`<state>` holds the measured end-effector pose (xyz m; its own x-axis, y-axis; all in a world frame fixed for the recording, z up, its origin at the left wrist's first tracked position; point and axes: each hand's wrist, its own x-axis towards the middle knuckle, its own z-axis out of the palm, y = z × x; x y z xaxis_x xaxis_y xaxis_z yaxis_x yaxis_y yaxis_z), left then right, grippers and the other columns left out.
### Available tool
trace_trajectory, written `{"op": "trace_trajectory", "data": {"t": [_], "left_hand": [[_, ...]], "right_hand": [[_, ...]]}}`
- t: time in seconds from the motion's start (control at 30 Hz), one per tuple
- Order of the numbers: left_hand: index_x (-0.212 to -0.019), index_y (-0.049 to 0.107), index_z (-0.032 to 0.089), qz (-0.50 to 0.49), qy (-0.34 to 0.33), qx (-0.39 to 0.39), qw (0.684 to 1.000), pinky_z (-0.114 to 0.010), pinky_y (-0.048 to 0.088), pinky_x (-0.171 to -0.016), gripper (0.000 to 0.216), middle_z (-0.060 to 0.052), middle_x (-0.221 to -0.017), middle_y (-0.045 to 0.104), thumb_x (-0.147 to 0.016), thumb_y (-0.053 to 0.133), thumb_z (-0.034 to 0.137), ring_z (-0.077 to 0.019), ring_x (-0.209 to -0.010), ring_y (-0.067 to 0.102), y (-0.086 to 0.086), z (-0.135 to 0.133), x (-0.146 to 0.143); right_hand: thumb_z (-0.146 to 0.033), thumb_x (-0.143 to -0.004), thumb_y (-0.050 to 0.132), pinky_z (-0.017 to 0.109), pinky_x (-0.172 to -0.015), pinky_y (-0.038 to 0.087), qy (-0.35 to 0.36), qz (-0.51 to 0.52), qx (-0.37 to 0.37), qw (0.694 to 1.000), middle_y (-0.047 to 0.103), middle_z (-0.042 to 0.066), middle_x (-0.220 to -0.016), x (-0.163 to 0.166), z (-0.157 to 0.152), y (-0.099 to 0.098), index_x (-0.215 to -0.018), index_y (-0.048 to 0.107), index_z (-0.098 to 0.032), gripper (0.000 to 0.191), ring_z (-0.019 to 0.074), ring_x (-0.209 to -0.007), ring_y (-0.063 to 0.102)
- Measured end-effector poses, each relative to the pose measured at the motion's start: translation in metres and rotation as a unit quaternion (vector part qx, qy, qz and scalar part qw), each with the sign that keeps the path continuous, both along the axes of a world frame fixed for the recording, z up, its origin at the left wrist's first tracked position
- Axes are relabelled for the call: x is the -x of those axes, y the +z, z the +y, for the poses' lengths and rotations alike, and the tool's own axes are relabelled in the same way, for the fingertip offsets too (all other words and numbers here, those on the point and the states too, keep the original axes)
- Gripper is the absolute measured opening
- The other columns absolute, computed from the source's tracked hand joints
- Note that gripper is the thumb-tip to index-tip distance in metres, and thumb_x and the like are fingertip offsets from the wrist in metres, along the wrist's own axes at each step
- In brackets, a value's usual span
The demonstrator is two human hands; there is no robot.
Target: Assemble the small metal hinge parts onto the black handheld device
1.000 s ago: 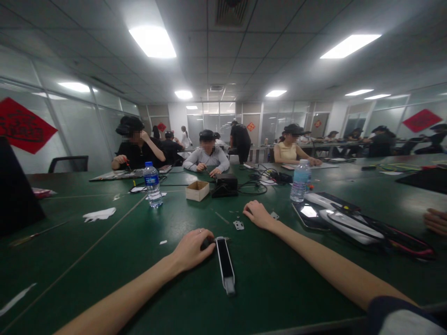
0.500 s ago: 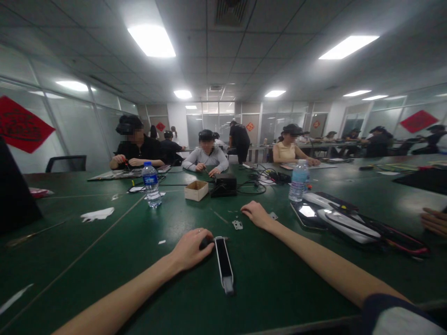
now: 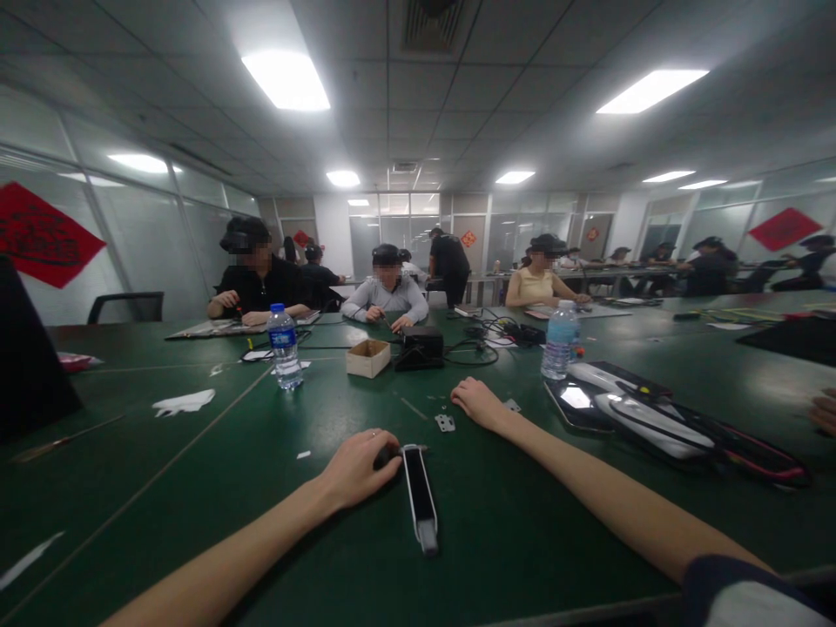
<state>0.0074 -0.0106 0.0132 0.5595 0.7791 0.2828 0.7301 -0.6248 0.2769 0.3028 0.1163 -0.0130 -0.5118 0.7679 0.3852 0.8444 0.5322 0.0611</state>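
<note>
On the green table (image 3: 261, 522), my left hand (image 3: 359, 468) is closed around a screwdriver (image 3: 387, 455) with a dark rounded handle; its thin shaft seems to pass the far end of a long narrow device. That device (image 3: 420, 496) has a white frame, a black middle and a grey near end, and lies just right of the hand. My right hand (image 3: 480, 404) rests farther out with its fingers curled together; what they hold, if anything, is hidden. Close to its fingertips lies a small metal plate (image 3: 445, 423) with holes. Another small plate (image 3: 513, 405) lies partly behind that hand.
Bottles (image 3: 284, 348) (image 3: 558, 340) stand left and right. A cardboard box (image 3: 367, 358) and a black device (image 3: 419, 347) with cables sit ahead. A tablet (image 3: 575, 402) and white-black bag (image 3: 653, 422) lie right. White gloves (image 3: 185, 402) lie left. Several people work beyond.
Both hands stay nearly in place, and the device and plates have not moved. The view shifts very slightly. The other person's hand at the right edge has drawn partly out of view.
</note>
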Motion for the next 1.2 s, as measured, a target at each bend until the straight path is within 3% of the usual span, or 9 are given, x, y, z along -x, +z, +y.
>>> {"op": "trace_trajectory", "data": {"t": [0.33, 0.53, 0.63, 0.73, 0.9, 1.2], "left_hand": [[-0.108, 0.060, 0.020, -0.011, 0.009, -0.039, 0.999, -0.029, 0.048, -0.070, 0.023, -0.003, -0.097, 0.066, -0.091, 0.056, 0.035, -0.0180, -0.078, 0.061, 0.001, -0.002, 0.001], [-0.108, 0.059, 0.020, -0.040, -0.013, -0.137, 0.990, -0.028, 0.049, -0.068, 0.022, -0.002, -0.095, 0.065, -0.086, 0.063, 0.026, -0.0165, -0.075, 0.061, 0.000, -0.005, -0.001], [-0.105, 0.059, 0.020, -0.061, -0.059, -0.207, 0.975, -0.028, 0.051, -0.070, 0.020, -0.003, -0.094, 0.065, -0.085, 0.065, 0.021, -0.0170, -0.079, 0.062, -0.001, -0.008, -0.005], [-0.106, 0.058, 0.020, -0.078, -0.111, -0.258, 0.956, -0.028, 0.052, -0.073, 0.019, -0.004, -0.094, 0.067, -0.088, 0.063, 0.020, -0.0172, -0.082, 0.064, -0.002, -0.012, -0.009], [-0.103, 0.058, 0.019, -0.093, -0.131, -0.279, 0.947, -0.028, 0.052, -0.073, 0.009, -0.004, -0.089, 0.068, -0.094, 0.056, 0.022, -0.0161, -0.079, 0.065, -0.001, -0.016, -0.012], [-0.103, 0.062, 0.021, -0.113, -0.091, -0.225, 0.963, -0.026, 0.055, -0.075, 0.011, -0.003, -0.090, 0.068, -0.093, 0.058, 0.024, -0.0158, -0.082, 0.065, -0.002, -0.017, -0.012]], "right_hand": [[-0.016, -0.097, 0.048, 0.034, -0.080, 0.044, 0.010, 0.000, -0.063, 0.998, 0.065, 0.013, -0.098, 0.008, -0.020, 0.007, -0.097, 0.065, -0.012, 0.017, 0.0238, -0.092, 0.055], [-0.017, -0.098, 0.046, 0.033, -0.078, 0.049, 0.192, 0.133, -0.094, 0.968, 0.064, 0.010, -0.093, 0.031, -0.061, 0.021, -0.098, 0.062, -0.015, 0.016, 0.0208, -0.088, 0.056], [-0.020, -0.099, 0.045, 0.031, -0.075, 0.050, 0.283, 0.188, -0.079, 0.937, 0.063, 0.008, -0.091, 0.048, -0.089, 0.026, -0.101, 0.060, -0.016, 0.016, 0.0192, -0.086, 0.056], [-0.022, -0.099, 0.046, 0.030, -0.074, 0.049, 0.331, 0.235, -0.044, 0.913, 0.064, 0.007, -0.089, 0.063, -0.111, 0.028, -0.104, 0.059, -0.016, 0.015, 0.0176, -0.083, 0.057], [-0.025, -0.098, 0.048, 0.028, -0.073, 0.049, 0.337, 0.300, 0.002, 0.893, 0.064, 0.005, -0.087, 0.073, -0.127, 0.027, -0.100, 0.059, -0.017, 0.014, 0.0155, -0.079, 0.058], [-0.028, -0.095, 0.054, 0.027, -0.073, 0.051, 0.304, 0.352, 0.060, 0.883, 0.064, 0.004, -0.088, 0.074, -0.131, 0.022, -0.099, 0.061, -0.019, 0.012, 0.0150, -0.079, 0.060]]}}
